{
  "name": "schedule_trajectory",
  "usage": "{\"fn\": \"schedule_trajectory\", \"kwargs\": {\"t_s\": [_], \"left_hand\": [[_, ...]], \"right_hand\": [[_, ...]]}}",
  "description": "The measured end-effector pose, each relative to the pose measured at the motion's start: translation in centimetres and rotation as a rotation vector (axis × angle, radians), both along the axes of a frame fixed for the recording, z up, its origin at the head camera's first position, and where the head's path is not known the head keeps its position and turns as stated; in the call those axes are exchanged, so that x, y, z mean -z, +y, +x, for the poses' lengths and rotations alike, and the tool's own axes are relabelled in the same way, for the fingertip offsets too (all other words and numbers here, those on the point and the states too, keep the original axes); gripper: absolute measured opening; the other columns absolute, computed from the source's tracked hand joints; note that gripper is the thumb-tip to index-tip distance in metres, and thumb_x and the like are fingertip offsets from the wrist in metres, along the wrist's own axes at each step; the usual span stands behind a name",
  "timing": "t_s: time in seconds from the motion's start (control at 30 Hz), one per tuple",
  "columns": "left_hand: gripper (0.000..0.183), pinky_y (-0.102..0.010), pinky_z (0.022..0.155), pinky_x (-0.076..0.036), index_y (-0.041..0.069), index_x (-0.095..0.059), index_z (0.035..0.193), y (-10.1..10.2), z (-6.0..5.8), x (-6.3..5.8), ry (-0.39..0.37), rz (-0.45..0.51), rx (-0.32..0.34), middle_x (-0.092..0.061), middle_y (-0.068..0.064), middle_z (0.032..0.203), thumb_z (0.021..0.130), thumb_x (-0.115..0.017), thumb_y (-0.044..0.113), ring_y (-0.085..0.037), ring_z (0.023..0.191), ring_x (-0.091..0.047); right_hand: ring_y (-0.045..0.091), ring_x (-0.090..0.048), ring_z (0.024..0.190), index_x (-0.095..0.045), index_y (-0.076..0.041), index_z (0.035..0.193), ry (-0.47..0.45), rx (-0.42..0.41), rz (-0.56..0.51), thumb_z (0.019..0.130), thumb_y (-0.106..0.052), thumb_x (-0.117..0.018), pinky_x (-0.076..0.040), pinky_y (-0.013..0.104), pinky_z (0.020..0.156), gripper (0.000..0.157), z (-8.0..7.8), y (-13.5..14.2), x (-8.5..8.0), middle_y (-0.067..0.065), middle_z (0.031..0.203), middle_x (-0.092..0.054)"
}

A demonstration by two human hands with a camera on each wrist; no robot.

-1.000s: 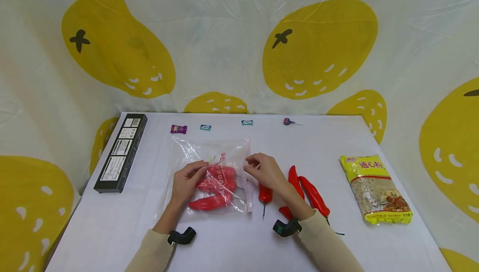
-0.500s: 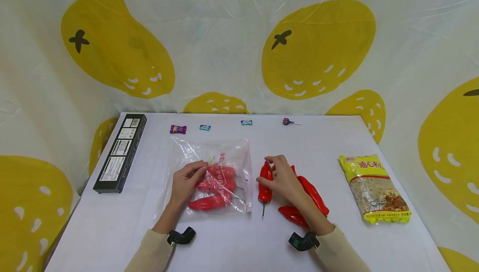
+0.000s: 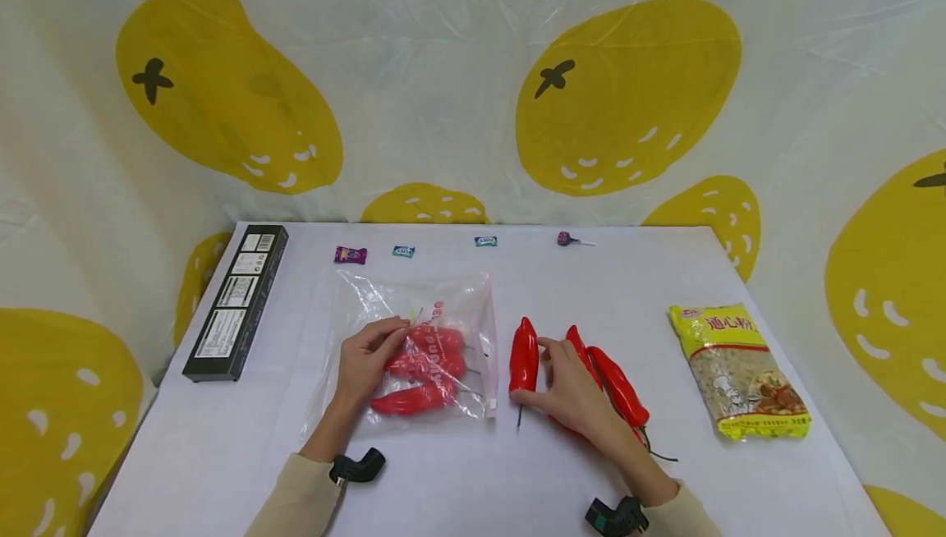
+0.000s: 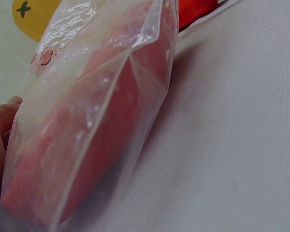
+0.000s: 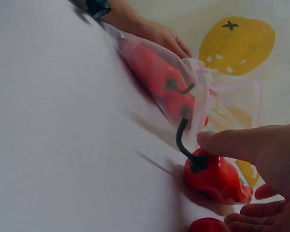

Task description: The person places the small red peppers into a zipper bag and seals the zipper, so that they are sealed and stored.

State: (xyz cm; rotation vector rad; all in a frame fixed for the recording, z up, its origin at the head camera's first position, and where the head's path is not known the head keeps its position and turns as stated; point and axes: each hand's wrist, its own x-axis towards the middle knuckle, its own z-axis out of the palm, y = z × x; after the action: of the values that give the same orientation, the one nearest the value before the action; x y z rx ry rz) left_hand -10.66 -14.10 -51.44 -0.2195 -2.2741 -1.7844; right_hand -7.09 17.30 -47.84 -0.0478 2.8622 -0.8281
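So the right hand [image 3: 572, 385] was down at a loose red pepper [image 3: 524, 350] lying on the white worktop [image 3: 458, 488], just beside the pink-edged side of a clear bag [image 3: 473, 300]; its thumb lay over the pepper's stem end and its fingers sat spread along the other side, a loose spread rather than a clamp, though I couldn't tell how firmly they touched; the left hand [image 3: 369, 356] rested on the bag with its fingers stretched out, right by the bagged peppers [image 3: 417, 399] showing red through the plastic; more loose peppers [image 3: 619, 381] lay right of the right hand, partly covered by it; further right there was a yellow packet [image 3: 739, 373], over on the left a long black box [image 3: 236, 303], and near the back edge three wrapped candies [image 3: 351, 255] plus a lollipop [image 3: 567, 238].
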Motion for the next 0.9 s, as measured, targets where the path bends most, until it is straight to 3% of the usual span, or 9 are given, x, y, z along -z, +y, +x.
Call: {"fn": "schedule_trajectory", "kwargs": {"t_s": [0.27,0.53,0.73,0.9], "left_hand": [[0.023,-0.012,0.091,-0.047,0.002,-0.068,0.109,0.0,0.0,0.1,0.007,0.003,0.0,-0.069,-0.015,0.111,0.088,-0.064,0.012,-0.027,0.112,-0.062],[0.023,-0.013,0.091,-0.048,0.002,-0.068,0.109,0.0,0.0,0.2,0.002,0.019,0.009,-0.069,-0.016,0.112,0.088,-0.064,0.012,-0.027,0.112,-0.062],[0.023,-0.013,0.091,-0.048,0.002,-0.068,0.108,0.1,-0.1,0.2,0.012,0.015,0.003,-0.069,-0.016,0.111,0.088,-0.064,0.012,-0.027,0.112,-0.062],[0.022,-0.013,0.091,-0.048,0.002,-0.068,0.107,0.0,-0.1,0.1,0.024,0.011,-0.004,-0.069,-0.016,0.11,0.088,-0.065,0.01,-0.028,0.113,-0.062]], "right_hand": [[0.009,-0.05,0.063,-0.047,-0.01,0.131,0.039,0.05,0.0,0.065,-0.037,-0.082,-0.048,0.019,0.054,0.08,0.1,-0.1,0.4,-0.001,0.085,-0.06],[0.01,-0.051,0.063,-0.054,-0.008,0.123,0.096,0.084,-0.006,0.069,-0.036,-0.08,-0.05,0.02,0.054,0.066,-0.1,-0.1,0.7,0.001,0.082,-0.062],[0.011,-0.051,0.06,-0.056,-0.008,0.119,0.21,0.109,-0.106,0.074,-0.027,-0.078,-0.049,0.019,0.053,0.054,-0.1,0.5,0.2,0.001,0.075,-0.059],[0.011,-0.051,0.066,-0.057,-0.009,0.116,0.325,0.096,-0.155,0.077,-0.022,-0.074,-0.049,0.02,0.059,0.045,-0.3,0.8,-0.2,0.001,0.079,-0.059]]}}
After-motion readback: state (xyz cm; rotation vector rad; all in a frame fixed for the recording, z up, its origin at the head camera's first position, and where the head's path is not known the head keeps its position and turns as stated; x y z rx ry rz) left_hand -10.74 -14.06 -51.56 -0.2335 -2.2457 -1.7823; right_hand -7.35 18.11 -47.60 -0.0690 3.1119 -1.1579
